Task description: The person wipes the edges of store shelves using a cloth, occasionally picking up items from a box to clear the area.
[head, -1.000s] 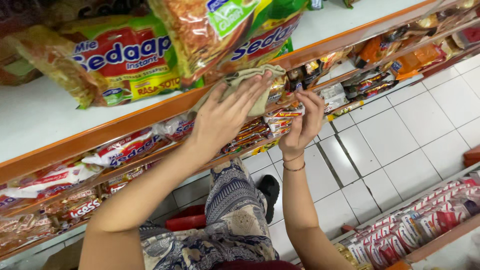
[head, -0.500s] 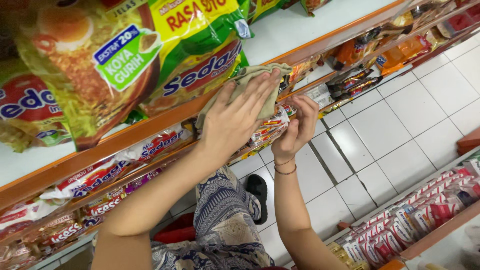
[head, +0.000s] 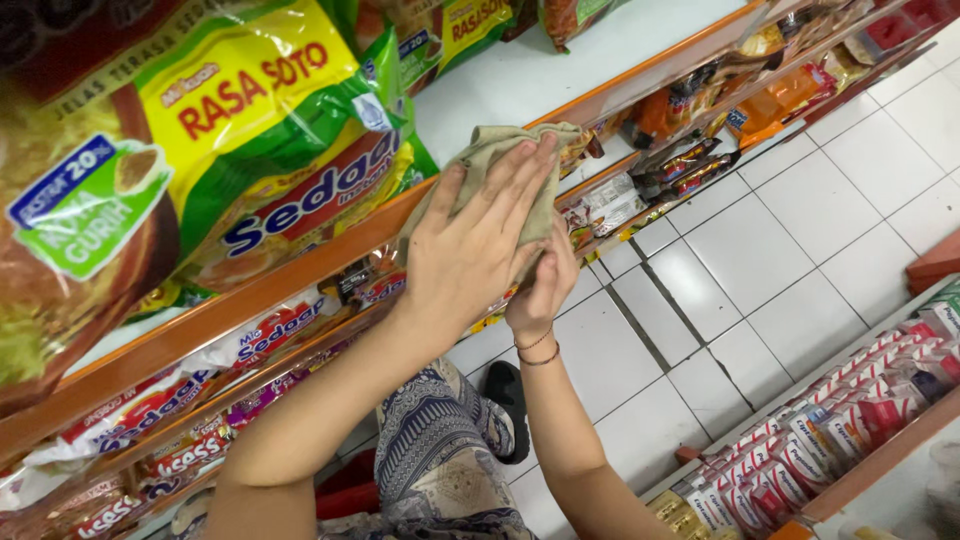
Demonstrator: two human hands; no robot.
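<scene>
Your hands press a crumpled beige cloth at the shelf's orange front edge.

Your left hand lies flat with fingers spread over the soft, wrinkled beige cloth, which drapes over the orange-edged white shelf. Your right hand, just below that edge, pinches the cloth's hanging part. Glossy yellow-green noodle packets lie on the shelf, left of the cloth.

Centre frame: left hand flat on beige cloth at orange shelf edge; right hand beneath. Noodle packets upper left.
</scene>
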